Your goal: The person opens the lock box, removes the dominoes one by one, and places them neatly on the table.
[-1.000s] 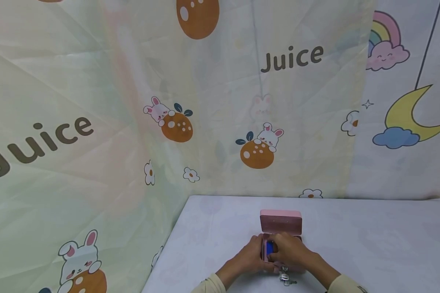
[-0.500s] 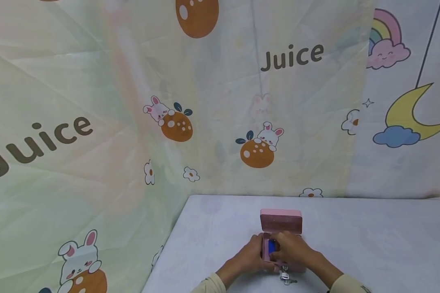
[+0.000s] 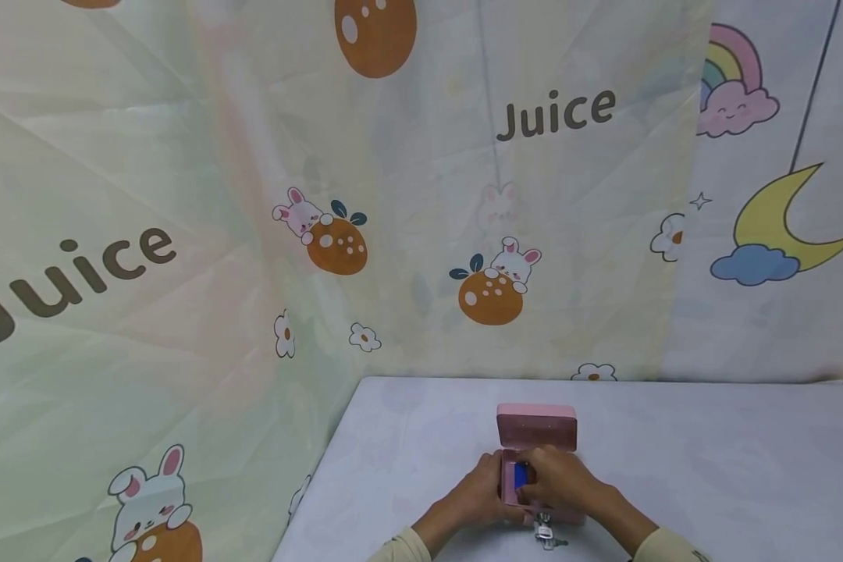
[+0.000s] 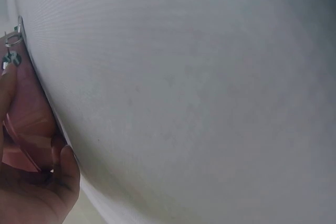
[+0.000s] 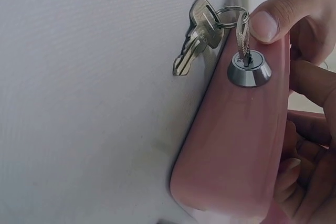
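Note:
A pink metal box (image 3: 509, 478) stands on the table with its lid (image 3: 537, 428) raised at the back. My left hand (image 3: 479, 490) grips the box's left side, its thumb at the front near the lock. Over the box's right part, my right hand (image 3: 558, 478) reaches inside with bent fingers, at a blue thing (image 3: 521, 474); whether they pinch it is hidden. In the right wrist view a key sits in the round lock (image 5: 249, 72) on the box's front, and a second key (image 5: 197, 38) hangs from the same ring.
The white table (image 3: 709, 460) reaches back to printed cloth walls (image 3: 407, 156). The box and keys stand near the front of the view, between both forearms.
The right hand and the blue thing have shifted very slightly to the right within the box since the earliest frame. The left hand keeps its grip on the box.

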Demonstrator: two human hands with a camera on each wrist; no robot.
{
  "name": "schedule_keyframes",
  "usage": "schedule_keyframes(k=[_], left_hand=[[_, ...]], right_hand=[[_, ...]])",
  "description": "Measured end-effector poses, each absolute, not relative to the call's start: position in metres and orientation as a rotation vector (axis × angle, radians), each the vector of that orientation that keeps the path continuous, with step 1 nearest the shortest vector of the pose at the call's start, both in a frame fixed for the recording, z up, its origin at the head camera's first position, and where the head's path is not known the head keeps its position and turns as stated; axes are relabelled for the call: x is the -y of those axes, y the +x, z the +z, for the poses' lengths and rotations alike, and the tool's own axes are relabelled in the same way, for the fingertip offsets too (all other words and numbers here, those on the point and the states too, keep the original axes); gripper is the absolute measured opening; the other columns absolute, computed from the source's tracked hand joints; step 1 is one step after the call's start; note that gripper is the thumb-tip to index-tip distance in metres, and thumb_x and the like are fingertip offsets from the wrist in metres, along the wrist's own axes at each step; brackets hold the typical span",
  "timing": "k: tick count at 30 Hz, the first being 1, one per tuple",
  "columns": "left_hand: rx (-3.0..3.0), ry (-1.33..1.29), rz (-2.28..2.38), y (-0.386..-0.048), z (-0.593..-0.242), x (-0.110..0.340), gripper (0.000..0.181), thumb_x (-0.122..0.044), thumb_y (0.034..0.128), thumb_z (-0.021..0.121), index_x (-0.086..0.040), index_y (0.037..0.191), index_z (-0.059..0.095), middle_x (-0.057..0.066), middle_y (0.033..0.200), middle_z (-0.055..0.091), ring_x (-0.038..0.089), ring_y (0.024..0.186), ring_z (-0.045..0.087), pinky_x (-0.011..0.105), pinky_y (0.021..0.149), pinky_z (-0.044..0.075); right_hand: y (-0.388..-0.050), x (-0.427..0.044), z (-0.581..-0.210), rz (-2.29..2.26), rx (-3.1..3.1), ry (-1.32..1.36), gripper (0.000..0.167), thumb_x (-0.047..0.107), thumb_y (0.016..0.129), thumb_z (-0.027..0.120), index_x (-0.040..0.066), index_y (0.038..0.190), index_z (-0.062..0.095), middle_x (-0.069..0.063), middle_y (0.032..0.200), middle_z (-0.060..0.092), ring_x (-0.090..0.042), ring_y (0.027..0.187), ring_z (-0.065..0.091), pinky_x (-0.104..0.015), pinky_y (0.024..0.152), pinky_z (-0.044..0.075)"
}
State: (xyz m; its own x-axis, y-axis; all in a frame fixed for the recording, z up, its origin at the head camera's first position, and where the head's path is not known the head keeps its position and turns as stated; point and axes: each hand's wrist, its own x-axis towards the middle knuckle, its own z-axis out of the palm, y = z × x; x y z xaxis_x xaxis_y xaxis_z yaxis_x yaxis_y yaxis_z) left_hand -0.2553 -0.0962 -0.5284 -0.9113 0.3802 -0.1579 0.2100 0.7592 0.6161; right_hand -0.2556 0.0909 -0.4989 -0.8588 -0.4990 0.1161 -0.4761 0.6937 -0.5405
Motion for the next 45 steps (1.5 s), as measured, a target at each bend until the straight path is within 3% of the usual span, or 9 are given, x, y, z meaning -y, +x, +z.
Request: schedule_keyframes(k=[10, 19, 27, 45], left_hand=[[-2.700, 0.469, 0.892, -0.252, -0.526, 0.097, 0.101, -0.049, 0.0674, 0.091, -0.025, 0.149, 0.037, -0.008, 0.116, 0.051, 0.003, 0.099, 0.051, 0.033, 0.100, 0.050], [-2.694, 0.502, 0.907, -0.253, -0.526, 0.098, 0.098, -0.049, 0.0689, 0.090, -0.028, 0.148, 0.036, -0.010, 0.116, 0.050, 0.002, 0.100, 0.051, 0.032, 0.100, 0.049], [-2.689, 0.510, 0.922, -0.254, -0.528, 0.098, 0.098, -0.049, 0.0683, 0.090, -0.029, 0.148, 0.037, -0.011, 0.116, 0.050, 0.001, 0.100, 0.050, 0.031, 0.099, 0.049], [-2.703, 0.545, 0.912, -0.254, -0.527, 0.099, 0.099, -0.048, 0.0659, 0.092, -0.025, 0.146, 0.039, -0.008, 0.118, 0.051, 0.002, 0.098, 0.051, 0.030, 0.095, 0.050]], right_hand=[[-0.255, -0.093, -0.501, -0.863, -2.882, -0.839, 0.047, 0.019, 0.073, 0.090, 0.004, 0.113, 0.072, 0.005, 0.081, 0.066, -0.009, 0.066, 0.051, -0.025, 0.059, 0.044], [-0.253, -0.093, -0.502, -0.823, -2.889, -0.782, 0.049, 0.021, 0.072, 0.090, 0.006, 0.116, 0.072, 0.011, 0.072, 0.056, -0.007, 0.065, 0.049, -0.023, 0.059, 0.042], [-0.251, -0.096, -0.497, -0.875, -2.865, -0.788, 0.045, 0.018, 0.073, 0.090, 0.003, 0.111, 0.073, 0.009, 0.073, 0.062, -0.009, 0.063, 0.050, -0.025, 0.057, 0.043], [-0.247, -0.098, -0.489, -0.830, -2.877, -0.653, 0.051, 0.019, 0.073, 0.089, 0.009, 0.119, 0.072, 0.008, 0.070, 0.054, -0.011, 0.065, 0.049, -0.025, 0.056, 0.041]])
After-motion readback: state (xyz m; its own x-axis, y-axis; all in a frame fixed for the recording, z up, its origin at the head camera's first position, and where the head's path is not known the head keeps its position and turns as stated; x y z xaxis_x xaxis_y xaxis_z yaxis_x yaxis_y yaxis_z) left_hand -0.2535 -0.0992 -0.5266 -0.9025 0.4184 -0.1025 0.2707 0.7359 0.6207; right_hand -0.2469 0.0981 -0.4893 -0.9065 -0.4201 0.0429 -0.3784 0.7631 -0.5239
